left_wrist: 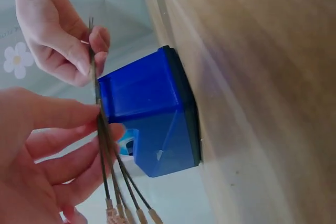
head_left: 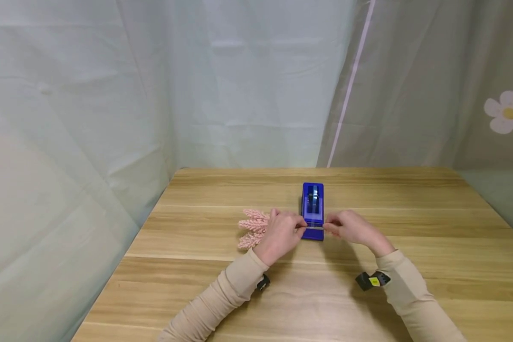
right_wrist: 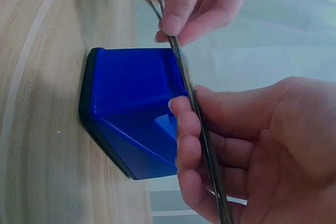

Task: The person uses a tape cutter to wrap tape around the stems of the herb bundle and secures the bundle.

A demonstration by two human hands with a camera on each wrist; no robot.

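Head view: both hands are meeting at the near end of the blue tape dispenser (head_left: pixel 313 210) on the tabletop (head_left: pixel 410 213).
Left hand (head_left: pixel 280 234): its grip is pinching the thin stems (left_wrist: pixel 100 124) (pink sprigs (head_left: pixel 252 227) trailing left).
Right hand (head_left: pixel 352 229): its grip is pinching the stems' other end.

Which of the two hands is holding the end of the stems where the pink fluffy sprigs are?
The left hand. The pink sprigs fan out just beyond it, left of the blue tape dispenser, while the right hand pinches the bare stem ends.
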